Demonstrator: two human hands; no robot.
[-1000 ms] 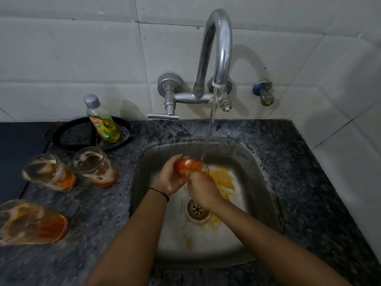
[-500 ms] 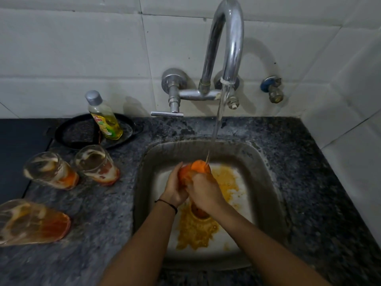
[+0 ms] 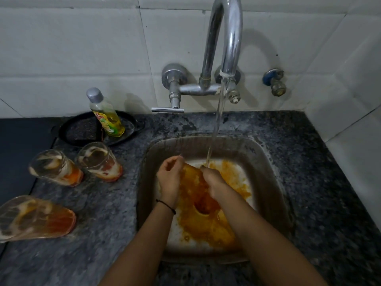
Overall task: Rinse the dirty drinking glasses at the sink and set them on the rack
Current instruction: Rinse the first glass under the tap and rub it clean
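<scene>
Fingers (image 3: 175,162) of my left hand (image 3: 169,178) curl round the glass (image 3: 192,182); my right hand (image 3: 214,180) grips its other side, low in the steel sink (image 3: 268,162) under the stream (image 3: 218,112). Orange water (image 3: 206,226) pools in the basin. Three smeared dirty glasses (image 3: 101,162) with red-orange dregs sit on the speckled stone counter (image 3: 107,203).
</scene>
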